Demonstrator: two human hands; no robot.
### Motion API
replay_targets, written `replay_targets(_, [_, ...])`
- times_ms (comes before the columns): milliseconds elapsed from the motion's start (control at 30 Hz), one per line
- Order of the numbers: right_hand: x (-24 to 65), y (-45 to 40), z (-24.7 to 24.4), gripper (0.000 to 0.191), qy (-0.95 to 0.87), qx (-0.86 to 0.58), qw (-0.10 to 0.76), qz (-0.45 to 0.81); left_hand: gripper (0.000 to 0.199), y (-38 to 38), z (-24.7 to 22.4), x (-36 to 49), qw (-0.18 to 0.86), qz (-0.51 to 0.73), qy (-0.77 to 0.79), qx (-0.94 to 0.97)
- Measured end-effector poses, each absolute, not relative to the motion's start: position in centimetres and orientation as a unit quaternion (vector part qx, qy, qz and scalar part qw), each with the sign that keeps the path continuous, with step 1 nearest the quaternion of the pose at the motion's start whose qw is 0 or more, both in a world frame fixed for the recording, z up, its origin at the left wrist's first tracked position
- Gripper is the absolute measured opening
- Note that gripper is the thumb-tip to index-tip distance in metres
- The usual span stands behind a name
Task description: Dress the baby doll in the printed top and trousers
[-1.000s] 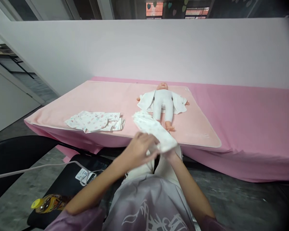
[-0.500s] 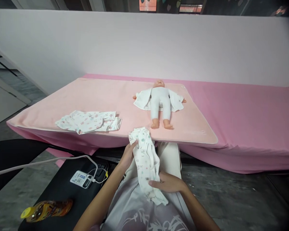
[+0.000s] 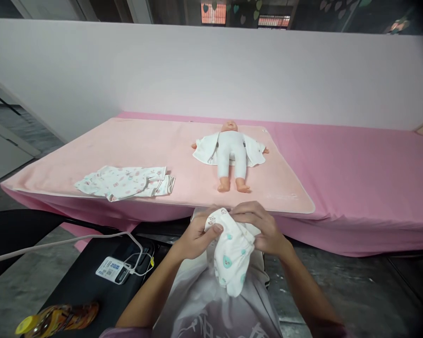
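A white baby garment (image 3: 231,258) with green and brown prints hangs bunched over my lap; its exact kind is hard to tell. My left hand (image 3: 201,234) pinches its upper left edge, thumb on top. At its upper right, my right hand (image 3: 260,226) grips the cloth, with fingers bent over the top edge. Beyond my hands a baby doll (image 3: 232,152) lies on its back, feet toward me. An open white jacket (image 3: 206,149) is on its arms, over a white body.
A folded printed baby garment (image 3: 127,182) lies left on the peach mat (image 3: 155,141), which covers part of the pink table (image 3: 359,178). On a black seat (image 3: 74,277) at my left are a white power bank (image 3: 112,270) with cables and a bottle (image 3: 61,319) with a yellow cap.
The garment was stretched lengthwise between my hands and is now bunched and turned. My right hand has moved up from its lower end to the top, beside my left hand.
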State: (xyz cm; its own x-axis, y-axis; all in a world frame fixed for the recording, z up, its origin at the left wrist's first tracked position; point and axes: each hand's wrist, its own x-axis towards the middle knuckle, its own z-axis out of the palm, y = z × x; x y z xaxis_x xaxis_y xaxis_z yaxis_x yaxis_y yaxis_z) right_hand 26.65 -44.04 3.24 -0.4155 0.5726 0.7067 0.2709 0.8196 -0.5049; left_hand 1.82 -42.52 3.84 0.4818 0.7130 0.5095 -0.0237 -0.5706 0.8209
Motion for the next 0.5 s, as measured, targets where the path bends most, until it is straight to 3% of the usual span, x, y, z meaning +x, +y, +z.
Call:
replay_targets(100, [27.4, -42.0, 7.1, 0.025, -0.802, -0.218, 0.555, 0.029, 0.034, -40.4, 8.6, 2.6, 0.187, 0.473, 0.173, 0.843])
replay_targets(167, [28.0, -40.6, 10.1, 0.015, -0.784, -0.186, 0.592, 0.004, 0.027, -38.7, 11.2, 3.2, 0.103, 0.486, 0.191, 0.847])
replay_targets(233, [28.3, -39.0, 13.2, 0.017, -0.774, -0.139, 0.616, 0.04, 0.024, -36.7, 13.3, 3.8, 0.091, 0.521, 0.21, 0.822])
replay_targets(367, [29.0, -35.1, 19.1, 0.026, -0.73, -0.133, 0.666, 0.073, 0.02, -31.6, 17.8, 5.8, 0.186, 0.617, 0.185, 0.742])
replay_targets(500, [30.6, -30.5, 22.8, 0.024, -0.654, -0.218, 0.724, 0.013, 0.044, -26.4, 22.4, 8.0, 0.196, 0.685, 0.091, 0.696])
